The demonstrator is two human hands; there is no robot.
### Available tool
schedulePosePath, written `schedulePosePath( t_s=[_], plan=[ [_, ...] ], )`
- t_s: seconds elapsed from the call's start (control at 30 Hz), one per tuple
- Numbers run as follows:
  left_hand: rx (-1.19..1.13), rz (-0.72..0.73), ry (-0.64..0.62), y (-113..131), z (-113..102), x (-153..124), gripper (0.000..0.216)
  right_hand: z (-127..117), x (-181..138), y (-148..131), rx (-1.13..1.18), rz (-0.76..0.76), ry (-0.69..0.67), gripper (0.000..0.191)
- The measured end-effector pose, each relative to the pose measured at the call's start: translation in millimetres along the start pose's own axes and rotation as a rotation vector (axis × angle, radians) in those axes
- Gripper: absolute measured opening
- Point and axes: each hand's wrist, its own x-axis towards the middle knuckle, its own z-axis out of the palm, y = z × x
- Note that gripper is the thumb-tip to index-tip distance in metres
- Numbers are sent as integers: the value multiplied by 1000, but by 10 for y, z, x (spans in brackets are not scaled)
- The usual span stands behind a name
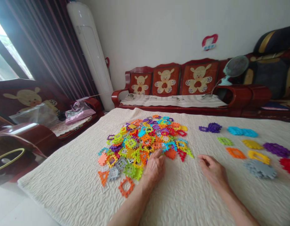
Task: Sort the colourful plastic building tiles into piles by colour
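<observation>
A heap of colourful plastic interlocking pieces (130, 143) lies on the quilted cover, some solid, some with window-like cutouts. My left hand (155, 166) rests at the heap's near edge, fingers reaching over the pieces, close to an orange piece (170, 153); no piece shows lifted in it, though its fingertips are partly hidden. To the right of the heap, my right hand (213, 171) lies low over the cover. Its fingers are loosely bent, with a gap at the thumb and nothing visible between them. An orange frame piece (120, 187) lies apart at the front left.
Sorted by colour on the right are purple pieces (214, 127), blue pieces (249, 132), grey pieces (261, 170) and red pieces (288, 164), among others. Beyond the covered table (71, 169) stand a wooden sofa (239, 97) and a fan (235, 67).
</observation>
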Motion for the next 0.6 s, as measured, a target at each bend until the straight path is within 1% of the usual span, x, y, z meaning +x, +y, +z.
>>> schedulePosePath(
  t_s=[0.07,0.17,0.3,0.43,0.5,0.6],
  plan=[
    [17,32,-28,86,3,8,31,-11,-10,-25,10,-8,13,30],
    [47,82,-106,246,25,57,31,-17,-21,-52,27,-7,25,29],
    [81,142,-173,405,109,170,31,-6,-26,-55,34,-3,29,31],
    [156,72,-217,431,186,275,28,15,-24,-21,36,-16,22,31],
    [161,36,-204,406,204,299,28,27,-24,-2,41,-21,19,31],
    [177,-33,-172,373,219,286,34,40,-26,16,58,-23,19,30]
  ],
)
